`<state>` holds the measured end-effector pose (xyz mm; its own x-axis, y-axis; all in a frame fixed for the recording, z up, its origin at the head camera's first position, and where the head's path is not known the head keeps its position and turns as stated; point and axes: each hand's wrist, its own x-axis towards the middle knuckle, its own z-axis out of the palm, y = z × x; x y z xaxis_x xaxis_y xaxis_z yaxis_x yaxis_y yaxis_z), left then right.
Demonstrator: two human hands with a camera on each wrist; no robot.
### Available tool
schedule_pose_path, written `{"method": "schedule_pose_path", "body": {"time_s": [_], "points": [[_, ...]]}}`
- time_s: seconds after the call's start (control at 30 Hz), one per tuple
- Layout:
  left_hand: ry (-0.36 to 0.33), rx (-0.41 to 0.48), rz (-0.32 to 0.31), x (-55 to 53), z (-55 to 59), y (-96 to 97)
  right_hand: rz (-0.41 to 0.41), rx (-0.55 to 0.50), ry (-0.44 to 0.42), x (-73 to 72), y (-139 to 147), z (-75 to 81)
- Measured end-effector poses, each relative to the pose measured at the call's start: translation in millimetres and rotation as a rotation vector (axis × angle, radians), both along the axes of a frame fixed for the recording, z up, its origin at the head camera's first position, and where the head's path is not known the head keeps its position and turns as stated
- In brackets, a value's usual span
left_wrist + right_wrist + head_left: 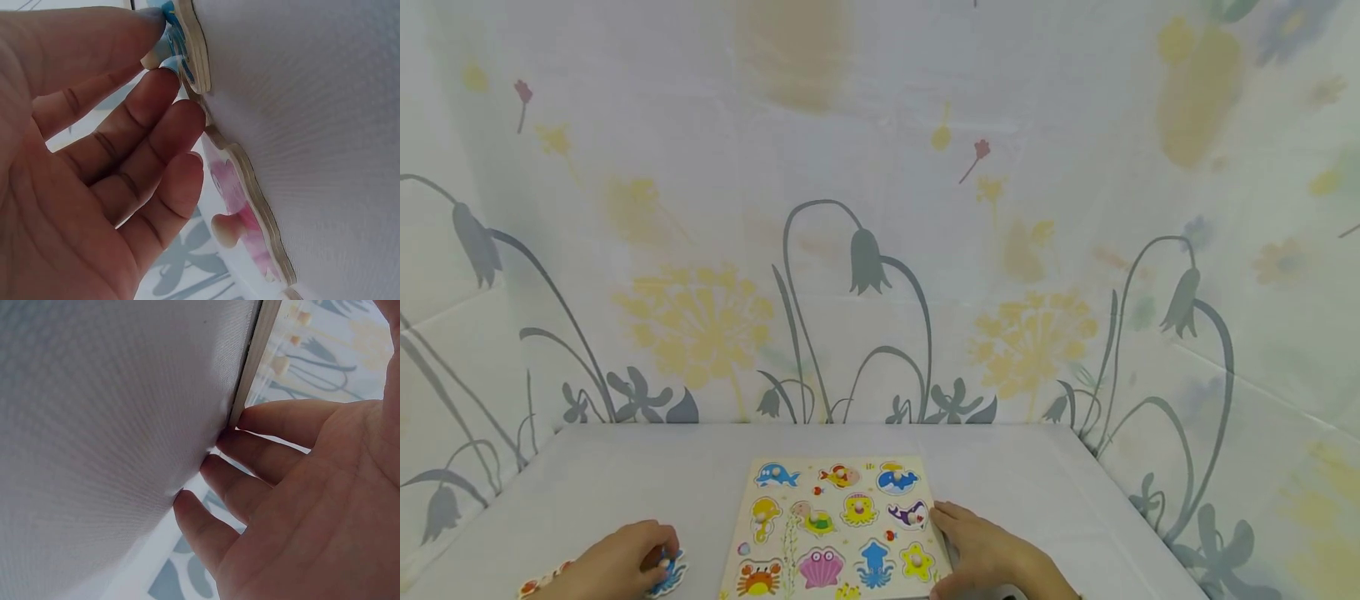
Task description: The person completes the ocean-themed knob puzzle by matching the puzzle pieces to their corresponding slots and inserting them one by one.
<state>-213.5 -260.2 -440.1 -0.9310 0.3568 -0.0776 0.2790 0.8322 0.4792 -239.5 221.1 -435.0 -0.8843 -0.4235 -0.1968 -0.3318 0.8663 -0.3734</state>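
Note:
My left hand [625, 558] is at the left of the table, thumb and fingertips pinching the round knob of a blue puzzle piece [676, 573]. In the left wrist view that blue piece shows its wooden edge close against the table, partly hidden by the thumb. A pink puzzle piece [240, 215] with a knob lies just past the little finger. On the right, my right hand [992, 554] rests against the side of a wooden sea-animal puzzle board [737, 533]. Its fingers [281, 425] reach out nearly straight, fingertips at the board's edge and on the tabletop.
Knobs stand up from the fish, whale, octopus, starfish and other pictures on the board. The crab [758, 577], shell [822, 567] and squid [875, 564] pictures show no knobs. A red-and-white puzzle piece [529, 587] peeks out beside the left wrist. A flowered curtain [880, 333] stands behind the white table.

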Motion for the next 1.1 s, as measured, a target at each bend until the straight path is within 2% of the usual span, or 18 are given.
{"method": "schedule_pose_path", "body": {"time_s": [0.27,0.4,0.6,0.83,0.97,1.1], "points": [[-0.017,-0.025,0.071,-0.5,0.4,5.3,-0.003,-0.005,-0.005,-0.2,0.4,-0.5],[-0.009,-0.029,0.066,-0.1,-0.9,5.4,0.014,-0.003,0.003,0.1,0.6,-1.3],[-0.032,-0.016,0.061,-0.9,-0.9,5.7,0.031,0.008,0.019,0.3,0.7,-2.5],[-0.028,0.012,0.075,0.4,4.0,11.7,0.018,0.009,0.002,-0.4,0.2,-1.3],[-0.027,0.021,0.057,2.5,8.6,18.5,0.015,0.003,-0.005,-0.9,0.3,-0.5],[-0.049,0.012,0.091,2.6,12.0,29.8,0.013,0.0,-0.002,0.3,-0.6,0.7]]}}
